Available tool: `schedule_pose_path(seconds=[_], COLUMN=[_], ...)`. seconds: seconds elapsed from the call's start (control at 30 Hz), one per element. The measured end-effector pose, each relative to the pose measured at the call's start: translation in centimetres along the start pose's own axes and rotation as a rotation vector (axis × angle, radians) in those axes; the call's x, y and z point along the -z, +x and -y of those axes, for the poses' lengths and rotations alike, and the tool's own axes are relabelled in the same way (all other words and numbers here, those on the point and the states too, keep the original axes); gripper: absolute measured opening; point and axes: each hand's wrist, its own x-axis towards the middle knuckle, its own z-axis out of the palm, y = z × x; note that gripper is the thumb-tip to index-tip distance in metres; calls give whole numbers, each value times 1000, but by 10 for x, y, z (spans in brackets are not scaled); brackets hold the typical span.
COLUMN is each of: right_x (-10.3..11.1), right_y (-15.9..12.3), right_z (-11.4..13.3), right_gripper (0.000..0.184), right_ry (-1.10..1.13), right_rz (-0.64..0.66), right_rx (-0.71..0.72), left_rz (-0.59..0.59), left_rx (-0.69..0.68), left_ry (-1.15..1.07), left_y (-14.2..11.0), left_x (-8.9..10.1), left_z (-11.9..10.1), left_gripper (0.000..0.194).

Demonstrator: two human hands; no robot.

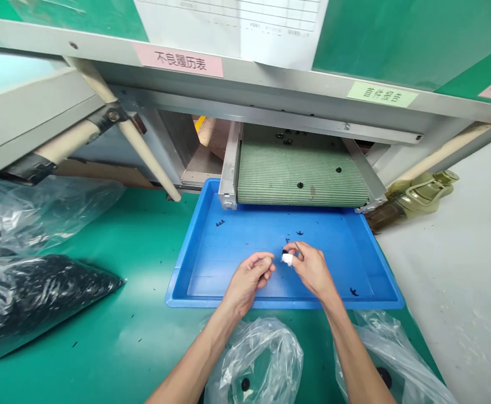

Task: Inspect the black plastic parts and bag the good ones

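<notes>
My two hands hover close together over the blue tray [211,264]. My right hand [310,268] pinches a small white piece [288,258] at its fingertips. My left hand [249,276] is curled with its fingers pressed together, almost touching the white piece; what it holds, if anything, is hidden. A few tiny black parts [299,232] lie on the tray floor just beyond my fingers.
A green conveyor belt [299,177] with a black part on it ends over the tray's far edge. A plastic bag of black parts [30,294] lies at left. Clear bags [256,359] sit in front of the tray. An olive bottle [422,193] lies at right.
</notes>
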Motion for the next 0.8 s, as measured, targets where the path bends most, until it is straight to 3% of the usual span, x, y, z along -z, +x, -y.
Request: schedule_pose_path(seconds=[0.17, 0.33, 0.53, 0.63, 0.8], right_x=[4, 13, 13, 16, 22], right_y=[-29, -41, -53, -54, -57], right_z=[33, 31, 29, 35, 38], right_gripper=[27, 50, 50, 46, 46], right_ry=[188, 202, -10, -53, -25], right_rz=[-26, 48, -34, -115, -80], right_rx=[172, 289, 188, 254, 320], left_rz=[93, 79, 43, 62, 18], left_rx=[-35, -101, -151, -161, -228], left_ry=[-35, -145, -184, -172, -140], left_y=[-5, -9, -11, -13, -16], left_x=[-3, 2, 4, 3, 2], left_z=[5, 4, 4, 3, -1], left_gripper=[36, 33, 35, 33, 34])
